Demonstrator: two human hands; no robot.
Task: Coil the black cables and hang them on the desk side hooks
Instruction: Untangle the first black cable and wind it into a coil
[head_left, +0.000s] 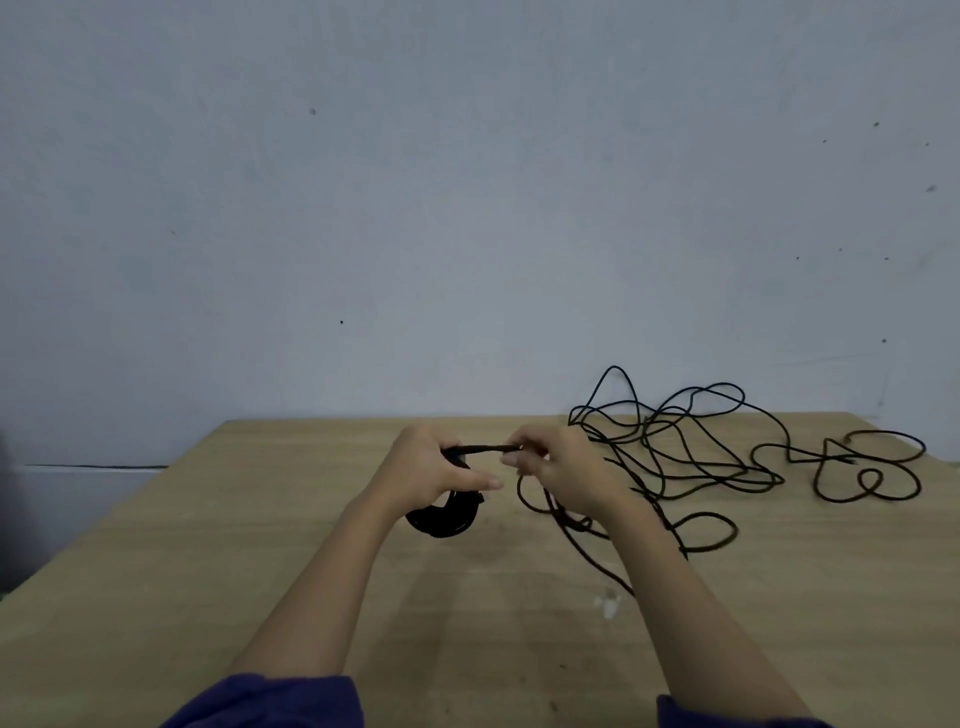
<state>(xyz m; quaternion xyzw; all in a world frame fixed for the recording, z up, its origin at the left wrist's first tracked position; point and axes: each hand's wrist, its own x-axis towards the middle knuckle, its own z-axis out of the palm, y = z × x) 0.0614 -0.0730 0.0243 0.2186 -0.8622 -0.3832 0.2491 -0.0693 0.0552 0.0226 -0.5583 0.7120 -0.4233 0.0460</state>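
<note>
Left hand (434, 470) grips coiled black cable (445, 517); right hand (563, 470) pinches its strand (taut between hands); loose cable (675, 447) tangled far right on desk (208, 545).

A light wooden table (260, 571) with pale grain carries a loose black cable (675, 452), which sprawls in tangled loops just right of the right hand (566, 473) and beyond it toward the far edge. One loop (706, 514) lies on the top close beside that hand's wrist, and smaller curls (878, 474) lie well off to its right. A small white mark (608, 605) shows on the wood nearer than the hand, beside its forearm.
</note>
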